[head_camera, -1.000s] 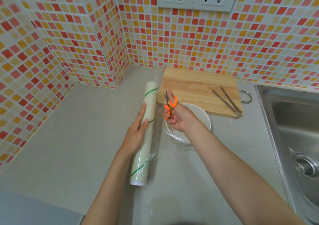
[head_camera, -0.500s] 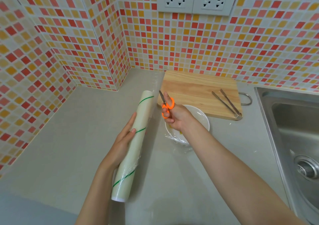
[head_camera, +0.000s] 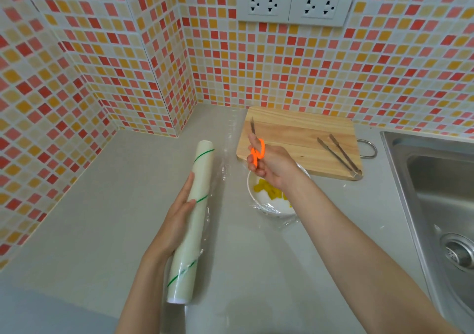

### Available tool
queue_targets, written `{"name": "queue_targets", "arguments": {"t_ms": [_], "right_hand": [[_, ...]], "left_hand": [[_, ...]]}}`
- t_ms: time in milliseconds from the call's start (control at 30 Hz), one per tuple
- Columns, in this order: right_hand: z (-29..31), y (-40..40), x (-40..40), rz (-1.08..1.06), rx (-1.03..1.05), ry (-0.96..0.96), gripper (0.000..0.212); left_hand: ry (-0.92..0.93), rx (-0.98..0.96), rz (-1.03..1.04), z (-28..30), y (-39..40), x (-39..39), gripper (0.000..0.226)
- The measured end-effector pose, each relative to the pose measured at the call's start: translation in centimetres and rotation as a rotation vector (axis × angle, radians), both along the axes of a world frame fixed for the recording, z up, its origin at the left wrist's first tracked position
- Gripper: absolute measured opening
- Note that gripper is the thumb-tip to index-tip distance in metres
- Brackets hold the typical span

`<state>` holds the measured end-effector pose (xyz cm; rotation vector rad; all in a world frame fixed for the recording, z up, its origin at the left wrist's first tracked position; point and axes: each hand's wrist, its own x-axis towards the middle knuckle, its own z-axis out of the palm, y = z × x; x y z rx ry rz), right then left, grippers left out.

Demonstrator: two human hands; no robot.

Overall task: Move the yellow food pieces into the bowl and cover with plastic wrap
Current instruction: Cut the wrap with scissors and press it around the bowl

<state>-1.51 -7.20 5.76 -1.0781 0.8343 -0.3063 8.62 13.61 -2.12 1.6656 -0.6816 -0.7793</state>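
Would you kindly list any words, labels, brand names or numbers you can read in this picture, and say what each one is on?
There is no readable text anywhere in this view.
Roll of plastic wrap: only slanted green stripes, no letters.
Wall sockets: plain white plates with pin holes, no visible marking.
Scissors: plain orange handles, no print.
Cutting board, tongs and bowl: unmarked.

Roll (head_camera: 195, 220) left of bowl (head_camera: 252, 192); board (head_camera: 295, 133) behind.

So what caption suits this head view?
Left hand holds wrap roll; right hand holds scissors above the bowl.
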Motion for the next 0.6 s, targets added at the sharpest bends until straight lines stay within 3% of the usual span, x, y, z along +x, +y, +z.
{"name": "queue_targets", "arguments": {"t_ms": [67,167,233,300,467,600], "right_hand": [[0.1,0.1,-2.4,-0.034,-0.192,-0.01,0.014],[-1.2,-0.4,-8.3,-0.24,-0.482,0.025,0.022],[-2.7,-0.5,-12.7,-0.351,-0.676,0.231,0.024],[-4.7,0.0,-17.0,-0.332,-0.854,0.518,0.016],[-8.0,1.8,-22.6,-0.284,-0.927,0.843,0.032],[-8.2,2.1,-22.8,-0.172,-1.041,0.991,0.028]], "left_hand": [[-0.172,0.121,-0.032,0.0,-0.7,-0.3,0.066],[-0.335,0.245,-0.032,-0.5,-2.1,-1.3,0.064],[-0.351,0.311,0.034,-0.5,-3.1,-2.1,0.063],[-0.389,0.365,0.065,-0.5,-3.9,-2.7,0.063],[-0.554,0.466,0.046,-0.8,-5.1,-3.7,0.069],[-0.614,0.553,0.079,-0.9,-5.4,-4.2,0.071]]}}
